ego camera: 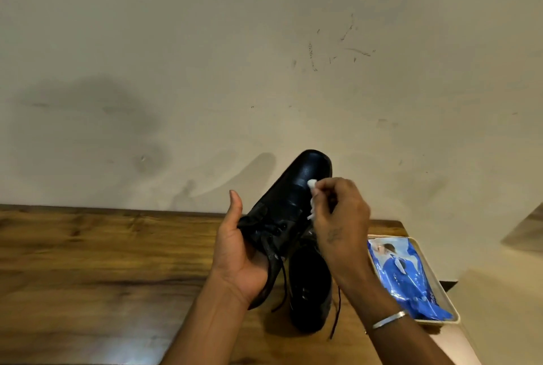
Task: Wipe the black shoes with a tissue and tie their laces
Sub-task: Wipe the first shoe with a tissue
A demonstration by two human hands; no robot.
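Two hands up: left hand (238,256) grips lifted black shoe (293,197); right hand (342,217), fingers (326,186) pinching tissue (312,184) against its toe.

Cream wall (264,41), scuffed; dark smudges left, scratch marks right. Wood-grain desk (88,276) set against it. Light dim, warm.
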